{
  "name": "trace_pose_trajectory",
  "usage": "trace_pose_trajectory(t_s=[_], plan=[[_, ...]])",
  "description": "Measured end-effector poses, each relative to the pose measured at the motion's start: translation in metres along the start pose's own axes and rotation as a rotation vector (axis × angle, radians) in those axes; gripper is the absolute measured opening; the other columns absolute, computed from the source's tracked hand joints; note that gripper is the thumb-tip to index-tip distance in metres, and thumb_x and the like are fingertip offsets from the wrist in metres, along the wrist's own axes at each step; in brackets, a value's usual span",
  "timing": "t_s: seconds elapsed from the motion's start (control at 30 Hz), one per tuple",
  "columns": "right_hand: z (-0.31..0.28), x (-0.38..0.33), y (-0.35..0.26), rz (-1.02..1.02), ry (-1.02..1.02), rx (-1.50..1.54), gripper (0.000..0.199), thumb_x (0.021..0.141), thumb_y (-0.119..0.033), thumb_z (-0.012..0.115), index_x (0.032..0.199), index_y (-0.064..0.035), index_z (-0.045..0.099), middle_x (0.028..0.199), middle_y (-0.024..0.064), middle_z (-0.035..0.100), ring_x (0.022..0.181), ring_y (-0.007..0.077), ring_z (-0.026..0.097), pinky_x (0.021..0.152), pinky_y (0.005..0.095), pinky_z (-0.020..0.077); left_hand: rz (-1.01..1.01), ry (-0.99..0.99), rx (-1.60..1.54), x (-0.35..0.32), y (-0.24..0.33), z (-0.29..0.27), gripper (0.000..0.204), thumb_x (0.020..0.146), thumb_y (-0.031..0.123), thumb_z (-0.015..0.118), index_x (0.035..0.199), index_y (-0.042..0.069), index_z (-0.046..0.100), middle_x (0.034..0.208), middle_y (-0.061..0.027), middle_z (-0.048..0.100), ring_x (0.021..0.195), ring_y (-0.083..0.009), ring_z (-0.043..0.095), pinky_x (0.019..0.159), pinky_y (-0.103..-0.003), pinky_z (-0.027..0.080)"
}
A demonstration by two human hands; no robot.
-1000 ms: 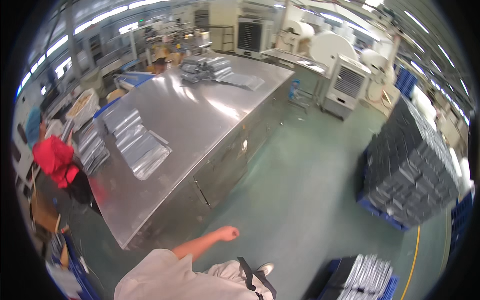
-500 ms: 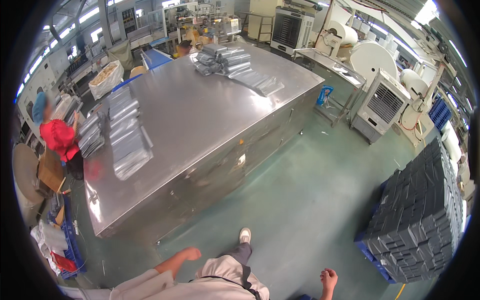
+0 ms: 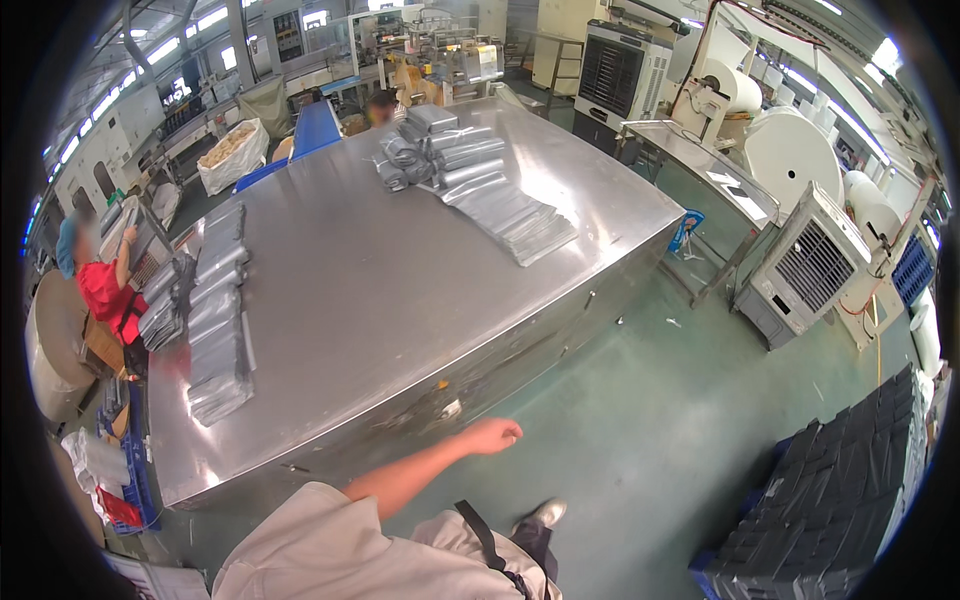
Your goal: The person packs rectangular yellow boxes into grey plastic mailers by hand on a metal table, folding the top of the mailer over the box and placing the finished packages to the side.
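Note:
My left hand (image 3: pixel 493 435) swings out in front of me over the floor, just off the near side of the big steel table (image 3: pixel 330 290). Its fingers are loosely curled in, and nothing shows in them. My right hand is out of view. On the table's left part lie long stacks of grey plastic bags (image 3: pixel 222 330), with a shorter grey pile (image 3: pixel 165 305) beside them. Farther back, more grey bags (image 3: pixel 470 165) are heaped and fanned out toward the right edge. My hand touches none of these.
A tall pallet load of dark grey packs (image 3: pixel 830 500) stands at the right. An air cooler (image 3: pixel 805 260) and a steel side table (image 3: pixel 700 165) are beyond the table's right end. A person in red (image 3: pixel 105 290) stands at the left; another head shows behind the table.
I have stepped forward and the view has shifted. My left hand has swung forward and to the right. My right hand has left the view. The person in red has raised an arm.

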State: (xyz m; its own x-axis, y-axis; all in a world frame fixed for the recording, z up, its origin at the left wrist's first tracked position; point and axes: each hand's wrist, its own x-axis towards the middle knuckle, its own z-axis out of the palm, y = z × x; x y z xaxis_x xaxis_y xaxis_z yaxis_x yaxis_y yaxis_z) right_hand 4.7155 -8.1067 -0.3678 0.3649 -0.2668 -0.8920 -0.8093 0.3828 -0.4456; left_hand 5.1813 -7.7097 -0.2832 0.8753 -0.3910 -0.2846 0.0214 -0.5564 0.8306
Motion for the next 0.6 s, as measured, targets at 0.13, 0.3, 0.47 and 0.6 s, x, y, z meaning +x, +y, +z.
trace_pose_trajectory(t_s=[0.13, 0.3, 0.47, 0.6], plan=[[-0.015, 0.062, -0.11, -0.109, -0.081, 0.005, 0.042, 0.091, -0.027, 0.046, 0.127, -0.0051, 0.046, 0.114, 0.0124, 0.055, 0.097, 0.0254, 0.051, 0.081, 0.0354, 0.039, -0.027, 0.0, 0.015, 0.068, 0.002, -0.008, 0.03, 0.087, 0.017, 0.057, 0.115, 0.007, 0.057, 0.107, -0.0092, 0.066, 0.097, -0.0208, 0.064, 0.084, -0.033, 0.05], [0.006, 0.27, -0.336, -0.288, -0.116, -0.857, 0.031, 0.089, -0.029, 0.054, 0.111, -0.0084, 0.061, 0.091, 0.0062, 0.064, 0.071, 0.0211, 0.06, 0.059, 0.0293, 0.0473, -0.156, 0.206, -0.126, 0.107, 0.03, -0.043, 0.035, 0.087, 0.017, 0.057, 0.121, 0.008, 0.053, 0.109, -0.0102, 0.065, 0.098, -0.0196, 0.063, 0.084, -0.033, 0.05], [0.206, 0.31, -0.632, -1.119, 0.012, -1.225, 0.02, 0.082, -0.021, 0.056, 0.084, -0.0042, 0.067, 0.073, 0.0123, 0.067, 0.071, 0.0248, 0.066, 0.065, 0.0361, 0.0508, -0.282, 0.46, -0.278, 0.131, 0.028, -0.095, 0.033, 0.09, 0.015, 0.056, 0.121, 0.006, 0.053, 0.109, -0.0092, 0.065, 0.098, -0.0183, 0.062, 0.086, -0.032, 0.048], [0.367, 0.26, -0.745, -1.278, -0.161, -0.977, 0.019, 0.084, -0.015, 0.06, 0.091, 0.0023, 0.065, 0.078, 0.0131, 0.067, 0.071, 0.0207, 0.064, 0.068, 0.0321, 0.0508, -0.29, 0.61, -0.375, 0.168, 0.009, -0.142, 0.03, 0.09, 0.013, 0.055, 0.119, 0.004, 0.054, 0.109, -0.0081, 0.064, 0.099, -0.0171, 0.061, 0.087, -0.031, 0.047]])
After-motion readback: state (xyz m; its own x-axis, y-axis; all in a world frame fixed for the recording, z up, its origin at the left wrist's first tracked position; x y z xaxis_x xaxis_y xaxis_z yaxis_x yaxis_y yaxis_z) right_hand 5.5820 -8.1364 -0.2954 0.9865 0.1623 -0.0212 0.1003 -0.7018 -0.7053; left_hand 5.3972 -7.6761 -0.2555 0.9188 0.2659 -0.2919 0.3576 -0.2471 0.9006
